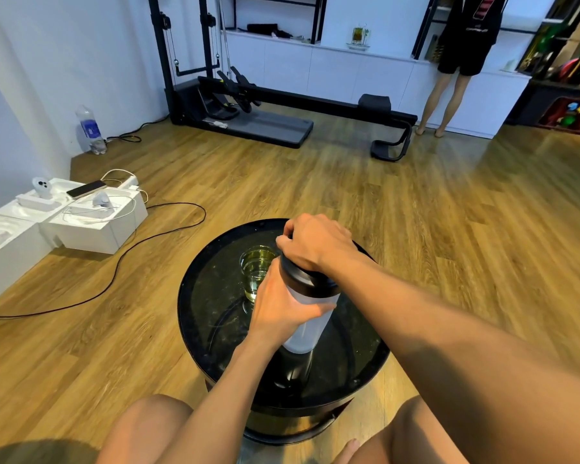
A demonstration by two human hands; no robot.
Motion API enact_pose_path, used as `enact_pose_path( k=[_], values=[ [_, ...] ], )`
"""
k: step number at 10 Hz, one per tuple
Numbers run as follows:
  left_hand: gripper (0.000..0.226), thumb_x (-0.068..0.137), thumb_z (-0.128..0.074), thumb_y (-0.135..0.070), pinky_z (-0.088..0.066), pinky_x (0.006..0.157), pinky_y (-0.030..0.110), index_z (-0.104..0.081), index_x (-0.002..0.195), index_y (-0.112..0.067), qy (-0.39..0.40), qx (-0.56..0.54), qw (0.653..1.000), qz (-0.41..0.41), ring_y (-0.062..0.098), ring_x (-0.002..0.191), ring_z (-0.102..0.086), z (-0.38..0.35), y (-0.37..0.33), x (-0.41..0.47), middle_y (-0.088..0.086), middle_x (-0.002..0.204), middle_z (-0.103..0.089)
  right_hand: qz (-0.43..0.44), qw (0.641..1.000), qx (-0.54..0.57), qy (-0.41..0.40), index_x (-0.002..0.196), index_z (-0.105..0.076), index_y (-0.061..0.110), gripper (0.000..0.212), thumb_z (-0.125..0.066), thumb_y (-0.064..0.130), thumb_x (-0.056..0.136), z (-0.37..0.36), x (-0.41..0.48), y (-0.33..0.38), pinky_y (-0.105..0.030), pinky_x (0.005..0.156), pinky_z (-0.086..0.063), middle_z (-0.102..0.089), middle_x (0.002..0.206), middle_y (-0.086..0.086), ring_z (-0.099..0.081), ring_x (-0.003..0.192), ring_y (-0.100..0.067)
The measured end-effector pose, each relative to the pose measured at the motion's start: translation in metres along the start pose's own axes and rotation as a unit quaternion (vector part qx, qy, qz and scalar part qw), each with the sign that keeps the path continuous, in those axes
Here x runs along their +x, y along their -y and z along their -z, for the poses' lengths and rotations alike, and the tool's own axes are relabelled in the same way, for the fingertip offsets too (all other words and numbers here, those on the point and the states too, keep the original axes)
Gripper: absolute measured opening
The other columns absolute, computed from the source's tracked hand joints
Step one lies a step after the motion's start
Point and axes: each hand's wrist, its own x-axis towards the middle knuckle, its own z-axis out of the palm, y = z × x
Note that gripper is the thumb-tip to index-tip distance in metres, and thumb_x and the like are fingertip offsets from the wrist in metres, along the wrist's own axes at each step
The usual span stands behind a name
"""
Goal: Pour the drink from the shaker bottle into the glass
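Shaker bottle (pixel 310 316) stands upright on the round black table (pixel 211 296), its frosted body clasped by the left hand (pixel 278 308) while the right hand (pixel 315 244) clamps down over the black lid (pixel 302 279). No lettering on it is readable from here. Just behind, partly hidden by the left hand, sits the glass (pixel 257 267) holding yellowish liquid. On the floor to the left lie white boxes (pixel 91 226), a phone (pixel 86 189) and a trailing black cable (pixel 168 226).
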Motion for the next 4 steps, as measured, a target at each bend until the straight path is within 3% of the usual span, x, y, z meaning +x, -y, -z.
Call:
enact_pose_path(
  k=[3,4],
  values=[
    [0.105,0.050,-0.091,-0.056,-0.053,0.096,0.034,-0.043,0.140,-0.030,0.060,0.028,0.997,0.041,0.007,0.119,-0.059,0.008,-0.006,-0.001,-0.012,0.131,-0.061,0.015,1.000,0.003,-0.005,0.102,-0.066,0.025,0.039,-0.046,0.056,0.087,0.003,-0.007,-0.001,-0.042,0.080,-0.044,-0.066,0.097,-0.005,-0.058,0.091,-0.029],
    [0.089,0.061,-0.093,-0.041,-0.050,0.101,0.033,-0.051,0.137,-0.024,0.122,0.036,0.988,0.085,0.009,0.119,-0.059,0.033,0.000,0.000,-0.009,0.130,-0.063,0.101,0.980,0.144,-0.094,0.102,-0.068,0.029,0.032,-0.052,0.053,0.089,0.014,-0.018,-0.001,-0.042,0.090,-0.046,-0.070,0.099,0.006,-0.062,0.096,-0.016]
  ],
)
